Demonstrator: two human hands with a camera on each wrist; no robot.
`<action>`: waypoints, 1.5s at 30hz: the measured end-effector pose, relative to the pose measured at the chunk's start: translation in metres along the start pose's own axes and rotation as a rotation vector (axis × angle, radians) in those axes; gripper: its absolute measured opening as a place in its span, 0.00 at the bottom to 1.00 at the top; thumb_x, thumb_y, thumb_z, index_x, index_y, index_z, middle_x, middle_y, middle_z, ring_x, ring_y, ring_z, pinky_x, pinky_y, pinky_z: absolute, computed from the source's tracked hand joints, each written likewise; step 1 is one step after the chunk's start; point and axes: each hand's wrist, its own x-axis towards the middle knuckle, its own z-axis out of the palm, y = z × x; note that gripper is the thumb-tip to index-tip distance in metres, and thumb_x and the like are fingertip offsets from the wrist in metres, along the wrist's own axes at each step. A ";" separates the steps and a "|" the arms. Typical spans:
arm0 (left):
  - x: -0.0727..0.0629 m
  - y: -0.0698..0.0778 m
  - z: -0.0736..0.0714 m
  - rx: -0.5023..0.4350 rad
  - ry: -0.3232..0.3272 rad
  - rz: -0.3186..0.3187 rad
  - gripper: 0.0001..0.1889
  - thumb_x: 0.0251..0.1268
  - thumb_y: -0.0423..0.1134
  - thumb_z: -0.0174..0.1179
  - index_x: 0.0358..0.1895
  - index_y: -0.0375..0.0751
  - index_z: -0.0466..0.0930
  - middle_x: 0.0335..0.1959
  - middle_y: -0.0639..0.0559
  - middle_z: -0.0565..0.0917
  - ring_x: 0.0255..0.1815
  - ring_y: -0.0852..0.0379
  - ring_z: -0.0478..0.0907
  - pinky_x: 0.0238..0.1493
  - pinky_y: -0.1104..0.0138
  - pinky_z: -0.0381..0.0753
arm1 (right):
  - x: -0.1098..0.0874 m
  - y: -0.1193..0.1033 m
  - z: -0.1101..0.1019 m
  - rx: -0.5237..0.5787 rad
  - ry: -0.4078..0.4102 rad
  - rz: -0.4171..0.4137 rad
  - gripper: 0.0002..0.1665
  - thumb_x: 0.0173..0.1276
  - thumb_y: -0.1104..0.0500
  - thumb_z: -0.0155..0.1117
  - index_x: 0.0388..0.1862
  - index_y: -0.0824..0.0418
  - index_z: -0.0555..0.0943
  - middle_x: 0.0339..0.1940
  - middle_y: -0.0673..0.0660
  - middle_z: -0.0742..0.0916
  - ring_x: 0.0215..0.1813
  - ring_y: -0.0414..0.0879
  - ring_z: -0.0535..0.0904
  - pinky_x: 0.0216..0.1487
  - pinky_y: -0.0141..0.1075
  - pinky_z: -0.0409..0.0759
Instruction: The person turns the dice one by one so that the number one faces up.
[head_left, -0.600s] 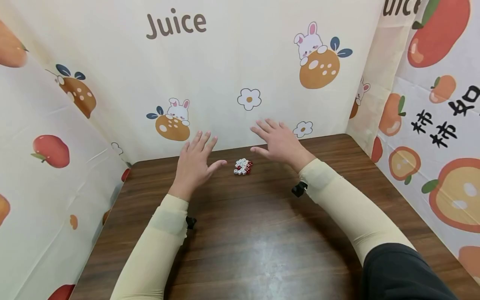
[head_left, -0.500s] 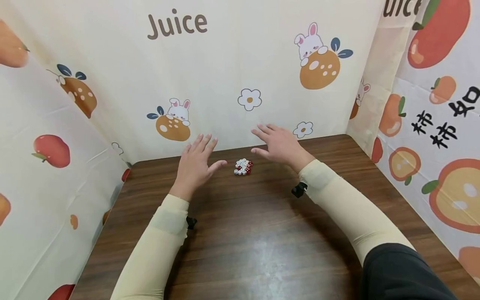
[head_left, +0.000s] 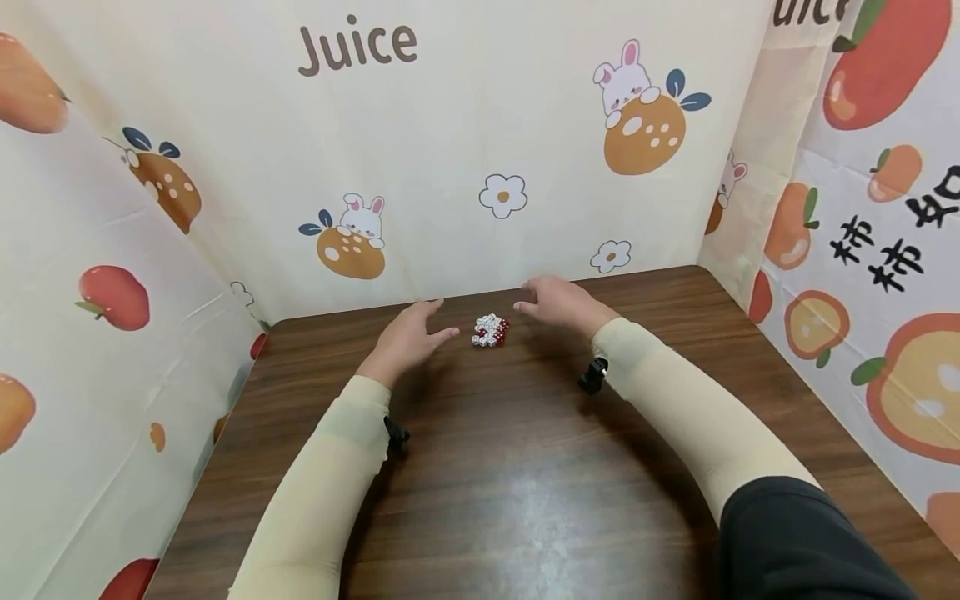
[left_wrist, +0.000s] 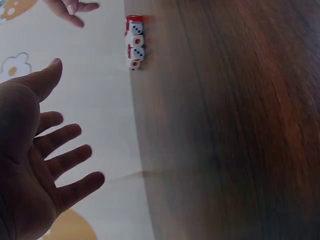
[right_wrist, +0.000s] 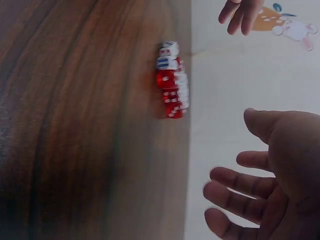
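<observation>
A small cluster of white and red dice (head_left: 491,330) lies on the brown wooden table near its back edge. To its left hovers my left hand (head_left: 407,340), thumb pointing toward the dice and fingers spread, touching nothing. My right hand (head_left: 561,305) hangs on the other side with its fingers bent slightly downward, holding nothing. In the left wrist view the dice (left_wrist: 135,42) show white faces with blue and red pips. Clear red dice with white pips (right_wrist: 171,95) appear beside white ones in the right wrist view.
A cream printed cloth (head_left: 450,125) stands as a wall behind the table (head_left: 480,467). More fruit-printed cloth closes off the left side (head_left: 90,375) and the right side (head_left: 862,275). A small black device (head_left: 593,376) sits on the right wrist, another (head_left: 396,433) on the left.
Both hands have come down toward the table, their fingers tipping from raised and spread to lower and more bent. The dice have stayed in place; the head view has shifted slightly.
</observation>
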 end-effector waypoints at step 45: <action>0.054 -0.003 0.049 -0.312 -0.219 -0.178 0.13 0.83 0.46 0.72 0.57 0.43 0.97 0.37 0.47 0.89 0.25 0.58 0.82 0.31 0.65 0.90 | 0.032 0.016 0.064 0.638 -0.049 0.163 0.15 0.82 0.55 0.76 0.58 0.63 0.96 0.31 0.52 0.91 0.27 0.38 0.84 0.34 0.30 0.87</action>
